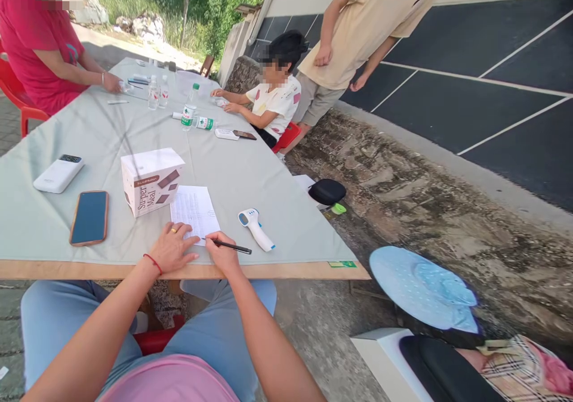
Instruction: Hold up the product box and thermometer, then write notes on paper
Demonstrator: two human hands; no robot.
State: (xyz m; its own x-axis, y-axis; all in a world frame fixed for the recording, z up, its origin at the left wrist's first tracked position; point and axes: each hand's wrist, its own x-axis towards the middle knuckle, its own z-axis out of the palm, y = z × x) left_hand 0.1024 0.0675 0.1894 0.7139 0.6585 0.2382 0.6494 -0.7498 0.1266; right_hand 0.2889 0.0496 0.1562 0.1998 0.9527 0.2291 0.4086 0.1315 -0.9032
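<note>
In the head view my right hand [222,254] grips a black pen [235,247], its tip at the lower part of a white paper sheet [197,206] with printed or written lines. My left hand [173,248] lies flat with fingers spread over the sheet's lower left corner, a ring and a red string bracelet on it. Just behind stands a white-and-brown "Super Meal" box [150,181], close to the sheet's upper left edge. To the right of my right hand rests a white infrared thermometer [257,229]. A phone in an orange-brown case [89,217] lies to the left.
A white power bank [59,173] lies at the table's left. Water bottles [190,108] and another phone [244,135] are farther back on the cloth-covered table [134,250]. Two people sit at the far end; another stands by the wall. A blue hat [421,285] is at right.
</note>
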